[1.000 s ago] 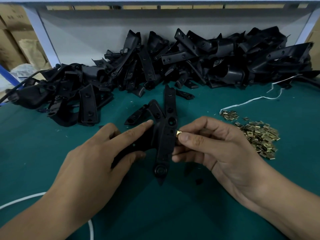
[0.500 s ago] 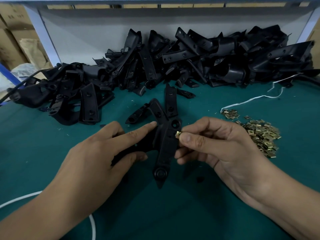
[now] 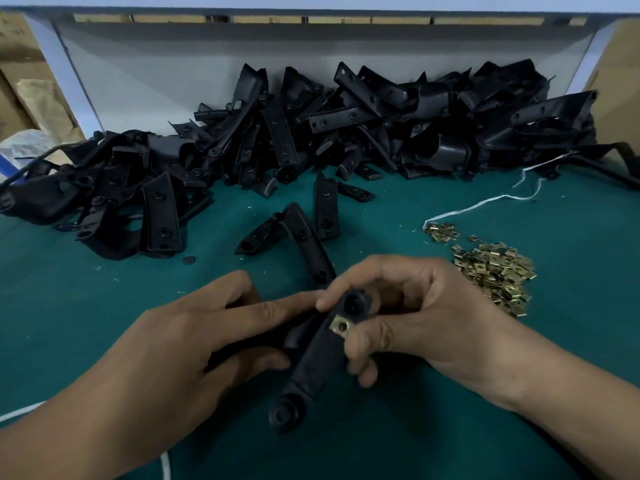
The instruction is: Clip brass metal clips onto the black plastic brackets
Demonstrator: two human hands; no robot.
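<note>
Brass clip (image 3: 340, 326) sits on bracket (image 3: 313, 362), gripped between left hand (image 3: 194, 344) and right hand (image 3: 408, 313).

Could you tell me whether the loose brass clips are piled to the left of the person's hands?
No, the pile of brass clips lies on the green mat beyond the right hand.

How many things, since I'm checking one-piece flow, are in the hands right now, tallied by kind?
Long black plastic bracket, held by left hand and right hand: 1
Small square brass metal clip, on the bracket at the right thumb: 1
Total: 2
</note>
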